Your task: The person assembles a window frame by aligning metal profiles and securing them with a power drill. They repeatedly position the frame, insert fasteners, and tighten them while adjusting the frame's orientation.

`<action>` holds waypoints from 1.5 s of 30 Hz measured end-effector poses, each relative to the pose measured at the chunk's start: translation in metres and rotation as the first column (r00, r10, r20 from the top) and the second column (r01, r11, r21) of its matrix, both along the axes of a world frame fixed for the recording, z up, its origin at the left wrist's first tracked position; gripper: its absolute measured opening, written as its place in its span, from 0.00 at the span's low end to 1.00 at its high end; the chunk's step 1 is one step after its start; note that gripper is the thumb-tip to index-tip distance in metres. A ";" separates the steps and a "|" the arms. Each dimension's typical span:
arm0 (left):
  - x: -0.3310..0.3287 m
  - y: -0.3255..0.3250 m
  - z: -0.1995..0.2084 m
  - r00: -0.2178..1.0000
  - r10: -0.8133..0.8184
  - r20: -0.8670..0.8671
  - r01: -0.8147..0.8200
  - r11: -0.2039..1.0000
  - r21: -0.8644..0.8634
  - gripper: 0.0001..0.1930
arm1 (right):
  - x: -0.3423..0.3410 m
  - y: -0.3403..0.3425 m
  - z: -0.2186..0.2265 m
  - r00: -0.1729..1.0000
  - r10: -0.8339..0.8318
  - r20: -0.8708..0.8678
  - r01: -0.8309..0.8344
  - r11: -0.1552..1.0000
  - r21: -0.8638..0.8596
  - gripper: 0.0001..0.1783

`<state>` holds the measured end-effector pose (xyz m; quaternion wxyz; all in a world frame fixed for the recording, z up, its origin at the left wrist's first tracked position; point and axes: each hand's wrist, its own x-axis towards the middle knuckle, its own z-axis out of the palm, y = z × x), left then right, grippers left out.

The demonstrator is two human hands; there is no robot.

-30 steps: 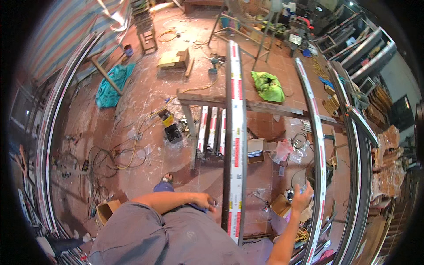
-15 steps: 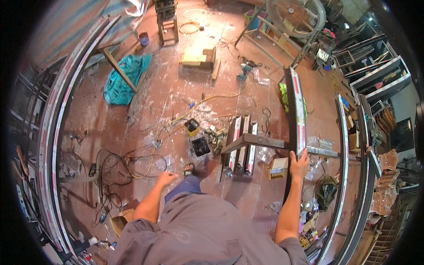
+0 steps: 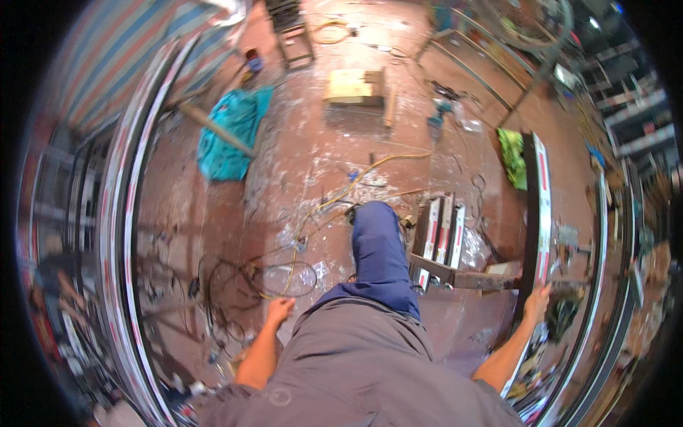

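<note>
My right hand (image 3: 537, 306) grips the near part of a long dark metal profile (image 3: 535, 206), its thumb and fingers over the edge. A white and red film strip runs along the profile, which rests across a dark metal support bar (image 3: 487, 280). My left hand (image 3: 281, 311) hangs low beside my body, fingers curled, and nothing shows in it. Below it, black cables (image 3: 213, 281) lie looped on the floor. Between my knee and the profile stand several short film-covered profile pieces (image 3: 442, 231).
Long profiles (image 3: 117, 235) run along the left side, more (image 3: 601, 256) along the right. On the tiled floor lie a teal cloth (image 3: 235, 135), a yellow-topped block (image 3: 354, 87), a cordless drill (image 3: 437, 114), a yellow hose (image 3: 377, 164) and a bright green cloth (image 3: 512, 156).
My view has shifted, and my leg has come forward, covering the black containers on the floor. My right hand stays on the long profile, now lower in view. My left hand remains curled.
</note>
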<state>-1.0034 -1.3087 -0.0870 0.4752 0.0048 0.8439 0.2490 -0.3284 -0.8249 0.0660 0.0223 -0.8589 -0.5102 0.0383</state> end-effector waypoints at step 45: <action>0.264 1.126 0.162 -0.742 -0.171 -0.648 -0.067 -0.943 0.326 0.12 | -0.320 0.315 -0.021 -0.065 -0.951 -0.302 0.951 -0.151 0.270 0.27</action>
